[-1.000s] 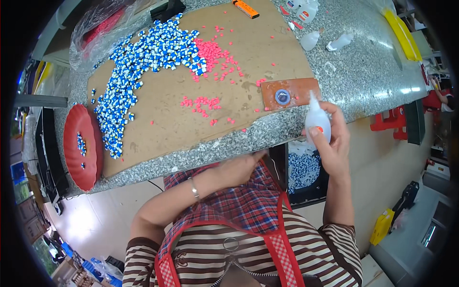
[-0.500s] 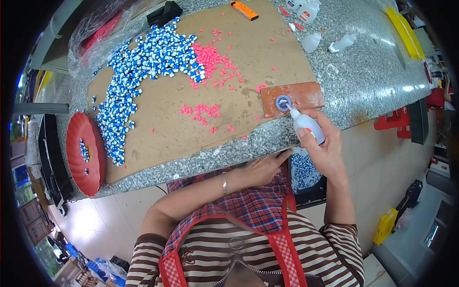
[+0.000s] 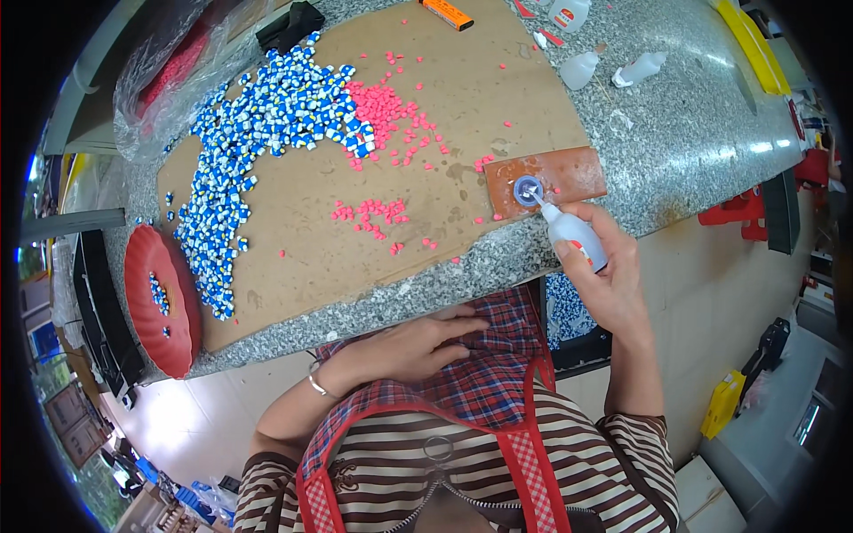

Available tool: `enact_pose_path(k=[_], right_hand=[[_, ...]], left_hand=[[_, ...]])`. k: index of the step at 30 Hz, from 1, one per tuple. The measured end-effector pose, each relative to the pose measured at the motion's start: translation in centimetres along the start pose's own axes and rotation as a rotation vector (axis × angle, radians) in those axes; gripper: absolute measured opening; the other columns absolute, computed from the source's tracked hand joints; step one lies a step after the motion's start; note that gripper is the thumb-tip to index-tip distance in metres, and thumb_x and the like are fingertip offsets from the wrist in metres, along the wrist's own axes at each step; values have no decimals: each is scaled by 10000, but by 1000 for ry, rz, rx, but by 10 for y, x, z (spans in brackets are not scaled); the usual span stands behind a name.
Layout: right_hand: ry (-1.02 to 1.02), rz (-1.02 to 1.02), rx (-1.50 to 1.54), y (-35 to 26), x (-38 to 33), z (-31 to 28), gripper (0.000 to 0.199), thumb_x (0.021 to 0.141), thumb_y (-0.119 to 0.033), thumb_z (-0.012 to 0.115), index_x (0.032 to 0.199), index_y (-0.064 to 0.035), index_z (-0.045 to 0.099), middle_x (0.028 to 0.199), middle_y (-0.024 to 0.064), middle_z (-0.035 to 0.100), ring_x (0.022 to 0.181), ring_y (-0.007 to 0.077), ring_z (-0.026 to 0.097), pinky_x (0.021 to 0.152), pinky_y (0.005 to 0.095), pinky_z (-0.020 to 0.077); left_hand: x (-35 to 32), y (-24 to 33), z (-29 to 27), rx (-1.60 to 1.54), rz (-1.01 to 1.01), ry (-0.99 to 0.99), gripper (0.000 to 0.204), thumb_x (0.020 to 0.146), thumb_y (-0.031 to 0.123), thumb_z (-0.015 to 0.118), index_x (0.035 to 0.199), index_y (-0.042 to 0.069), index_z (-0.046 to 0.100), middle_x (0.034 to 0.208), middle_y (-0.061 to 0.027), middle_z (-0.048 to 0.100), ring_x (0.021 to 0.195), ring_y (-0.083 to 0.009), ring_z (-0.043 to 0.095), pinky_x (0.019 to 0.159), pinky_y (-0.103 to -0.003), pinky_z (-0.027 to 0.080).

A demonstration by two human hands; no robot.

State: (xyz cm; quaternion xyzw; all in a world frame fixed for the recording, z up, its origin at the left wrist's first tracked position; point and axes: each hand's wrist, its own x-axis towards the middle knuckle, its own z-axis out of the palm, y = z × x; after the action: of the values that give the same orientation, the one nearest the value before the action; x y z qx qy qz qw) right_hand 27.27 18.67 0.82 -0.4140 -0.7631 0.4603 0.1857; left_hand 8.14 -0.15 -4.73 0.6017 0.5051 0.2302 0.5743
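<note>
My right hand (image 3: 609, 280) grips a small white squeeze bottle (image 3: 573, 233), tilted so its nozzle points into a little blue cap (image 3: 528, 191). The cap sits on a brown rectangular tile (image 3: 569, 173) at the near right of the brown board (image 3: 444, 107). My left hand (image 3: 413, 346) rests flat on my plaid apron just below the stone table's near edge, holding nothing. A bracelet is on that wrist.
A heap of blue-and-white pieces (image 3: 267, 115) and scattered pink pieces (image 3: 378, 102) lie on the board. A red dish (image 3: 160, 302) stands at the near left. Two more white bottles (image 3: 613, 69) and an orange bar (image 3: 447, 13) lie at the far side of the granite table (image 3: 693, 133).
My right hand has brought the bottle down from beside the table edge and tipped its nozzle into the blue cap. My left hand has slid a little along the apron.
</note>
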Motion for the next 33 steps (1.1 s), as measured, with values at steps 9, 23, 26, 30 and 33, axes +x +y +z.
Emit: enact_pose_path(k=[9, 23, 26, 30, 33], right_hand=[[-6, 42, 83, 1, -2, 3, 300, 857, -84, 681, 1135, 10, 620, 834, 57, 648, 702, 95, 576, 622, 259, 476], [342, -182, 66, 57, 65, -50, 296, 913, -63, 634, 1190, 14, 565, 1135, 91, 631, 1023, 146, 581, 903, 305, 468], [339, -225, 6, 85, 88, -58, 386, 937, -80, 646, 1287, 24, 520, 1261, 125, 603, 1127, 170, 573, 982, 303, 443], [370, -172, 127, 94, 84, -54, 423, 920, -62, 661, 1298, 48, 506, 1299, 171, 596, 1178, 225, 567, 1023, 351, 436], [769, -132, -185, 66, 59, -43, 429, 954, -42, 598, 1344, 77, 462, 1325, 196, 568, 1200, 265, 566, 1028, 370, 441]], left_hand=[[-49, 34, -56, -268, 89, 61, 330, 939, 63, 618, 1267, 23, 617, 1183, -155, 649, 1092, -293, 626, 927, -365, 496], [18, 4, -158, 744, 197, 1011, 321, 729, 183, 830, 989, 43, 704, 967, -102, 598, 901, -277, 585, 758, -382, 497], [24, -8, -160, 686, 250, 1042, 231, 748, 113, 789, 932, 23, 682, 935, -113, 589, 884, -290, 588, 744, -390, 493], [18, -16, -162, 647, 320, 1045, 142, 765, 48, 739, 874, 7, 657, 911, -126, 582, 879, -308, 595, 763, -397, 497], [9, -19, -166, 639, 312, 1058, 124, 782, 28, 734, 882, 2, 666, 899, -117, 592, 849, -281, 596, 711, -374, 490]])
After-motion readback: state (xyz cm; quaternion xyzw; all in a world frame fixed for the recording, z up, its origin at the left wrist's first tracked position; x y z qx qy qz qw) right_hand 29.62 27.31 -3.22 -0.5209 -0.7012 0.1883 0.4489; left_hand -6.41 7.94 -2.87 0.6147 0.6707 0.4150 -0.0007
